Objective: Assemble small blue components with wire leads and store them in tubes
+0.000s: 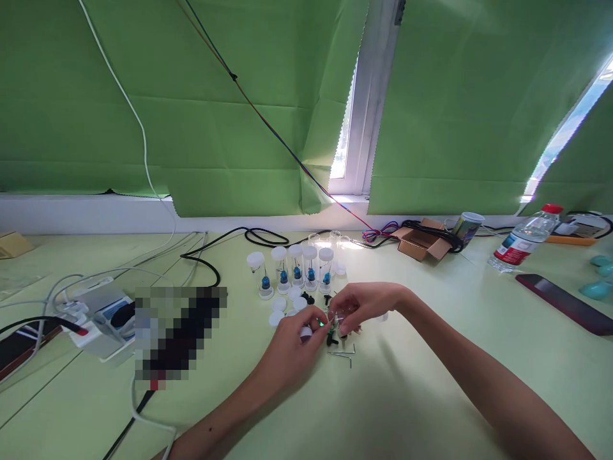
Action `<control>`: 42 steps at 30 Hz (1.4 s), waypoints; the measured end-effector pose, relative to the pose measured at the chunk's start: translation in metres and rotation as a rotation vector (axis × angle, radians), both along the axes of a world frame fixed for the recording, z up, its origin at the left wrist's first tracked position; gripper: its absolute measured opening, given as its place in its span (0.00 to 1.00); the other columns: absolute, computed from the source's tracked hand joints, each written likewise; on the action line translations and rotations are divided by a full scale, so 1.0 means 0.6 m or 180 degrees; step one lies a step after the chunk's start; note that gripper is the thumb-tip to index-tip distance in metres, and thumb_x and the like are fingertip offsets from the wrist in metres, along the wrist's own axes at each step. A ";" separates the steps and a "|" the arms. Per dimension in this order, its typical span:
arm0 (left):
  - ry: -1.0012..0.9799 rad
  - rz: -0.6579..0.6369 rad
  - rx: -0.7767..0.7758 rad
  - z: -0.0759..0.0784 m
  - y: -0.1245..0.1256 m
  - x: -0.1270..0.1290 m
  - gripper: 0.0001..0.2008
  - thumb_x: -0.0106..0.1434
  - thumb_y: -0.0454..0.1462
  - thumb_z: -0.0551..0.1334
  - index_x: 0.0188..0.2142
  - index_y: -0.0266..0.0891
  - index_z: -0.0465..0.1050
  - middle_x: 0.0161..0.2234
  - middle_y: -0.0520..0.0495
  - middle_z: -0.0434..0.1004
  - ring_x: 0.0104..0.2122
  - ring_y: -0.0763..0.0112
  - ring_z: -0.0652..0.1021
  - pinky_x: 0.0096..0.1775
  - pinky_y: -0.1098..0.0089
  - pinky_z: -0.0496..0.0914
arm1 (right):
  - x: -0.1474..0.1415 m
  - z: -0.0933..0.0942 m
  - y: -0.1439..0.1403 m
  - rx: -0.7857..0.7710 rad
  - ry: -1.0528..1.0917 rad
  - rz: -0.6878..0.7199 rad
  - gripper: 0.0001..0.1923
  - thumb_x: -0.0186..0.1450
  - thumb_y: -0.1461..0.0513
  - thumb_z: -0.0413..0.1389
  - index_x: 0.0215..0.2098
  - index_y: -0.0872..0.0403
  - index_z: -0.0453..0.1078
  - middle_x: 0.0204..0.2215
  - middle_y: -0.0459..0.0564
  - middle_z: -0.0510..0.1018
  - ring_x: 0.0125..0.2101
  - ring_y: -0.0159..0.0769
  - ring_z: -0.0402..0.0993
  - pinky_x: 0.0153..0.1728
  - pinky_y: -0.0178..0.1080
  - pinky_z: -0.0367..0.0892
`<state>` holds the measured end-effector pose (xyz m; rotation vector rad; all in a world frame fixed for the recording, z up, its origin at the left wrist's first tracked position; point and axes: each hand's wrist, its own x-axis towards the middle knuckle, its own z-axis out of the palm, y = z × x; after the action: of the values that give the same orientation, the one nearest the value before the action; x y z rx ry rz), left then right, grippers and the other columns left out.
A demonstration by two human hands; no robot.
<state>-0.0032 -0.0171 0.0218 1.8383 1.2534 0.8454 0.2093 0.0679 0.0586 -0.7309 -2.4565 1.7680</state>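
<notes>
Left hand: nearest the camera, fingers pinched together on a small white cap and a thin metal pin; the grip looks closed, though the pin itself is too fine to make out fully.
Right hand: just beyond and touching the left, fingers clamped on a small clear part with a green glint at its end; what exactly it is cannot be told.
Work in hand: the piece being put together sits between the two hands, held just above the tabletop, in front of the row of vials.
Loose metal pins: two or three lie on the tabletop right under the hands, apart from each other.
Black bits: about three small dark pieces lie between the hands and the vials.
Loose white caps: roughly four lie flat, left of the hands, not yet used by the look of it.
Finished vials: five stand upright in a row, each capped white with a blue piece inside; these look done.
Empty vials: two or three clear ones stand behind the row, uncapped, seemingly left to fill.
Progress, as a judgement: more than half through, with one piece in the hands.
Far right: one water bottle, one cardboard box, one dark phone.
</notes>
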 end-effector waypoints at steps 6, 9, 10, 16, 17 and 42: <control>-0.0517 0.0227 -0.0180 -0.002 0.004 0.003 0.10 0.61 0.44 0.62 0.34 0.41 0.68 0.25 0.54 0.69 0.28 0.73 0.70 0.29 0.75 0.64 | -0.008 -0.002 -0.006 0.0154 0.0030 0.0137 0.20 0.55 0.53 0.66 0.39 0.56 0.72 0.22 0.41 0.71 0.24 0.28 0.69 0.26 0.31 0.64; -0.0576 0.0329 -0.0112 -0.003 0.004 0.003 0.11 0.62 0.46 0.62 0.36 0.42 0.67 0.25 0.55 0.68 0.27 0.74 0.70 0.28 0.75 0.64 | -0.013 -0.005 -0.008 0.0213 0.0072 0.0116 0.19 0.56 0.53 0.65 0.39 0.57 0.72 0.23 0.42 0.73 0.24 0.27 0.69 0.26 0.30 0.63; -0.0563 0.0384 -0.0050 -0.003 0.003 0.002 0.11 0.62 0.46 0.61 0.38 0.43 0.67 0.25 0.55 0.68 0.27 0.73 0.71 0.28 0.75 0.64 | -0.014 -0.006 -0.009 0.0216 0.0108 0.0084 0.19 0.57 0.52 0.65 0.39 0.57 0.72 0.24 0.42 0.73 0.25 0.27 0.69 0.26 0.30 0.63; -0.0257 0.0633 0.0486 -0.005 -0.005 0.000 0.10 0.64 0.46 0.59 0.40 0.44 0.69 0.28 0.54 0.73 0.28 0.73 0.73 0.30 0.74 0.66 | -0.019 -0.005 -0.013 0.0283 0.0447 -0.0135 0.18 0.58 0.53 0.64 0.41 0.57 0.73 0.23 0.41 0.69 0.23 0.26 0.64 0.25 0.30 0.60; -0.0209 0.0652 0.0577 -0.006 -0.005 -0.001 0.10 0.64 0.46 0.59 0.39 0.44 0.69 0.28 0.54 0.74 0.28 0.74 0.73 0.31 0.74 0.66 | -0.020 -0.005 -0.013 0.0295 0.0495 -0.0139 0.18 0.58 0.53 0.64 0.41 0.57 0.73 0.22 0.41 0.69 0.23 0.26 0.63 0.24 0.30 0.59; 0.0408 0.0749 0.2657 0.002 -0.008 -0.015 0.09 0.68 0.32 0.50 0.43 0.39 0.67 0.33 0.48 0.71 0.30 0.72 0.73 0.32 0.73 0.68 | -0.075 -0.005 -0.062 -0.0157 0.1105 -0.0655 0.11 0.59 0.58 0.63 0.35 0.56 0.70 0.24 0.41 0.67 0.26 0.28 0.65 0.29 0.33 0.60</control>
<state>-0.0121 -0.0219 0.0229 2.4337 1.3189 1.5733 0.1641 0.0309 0.0556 -0.5946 -2.0450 1.7158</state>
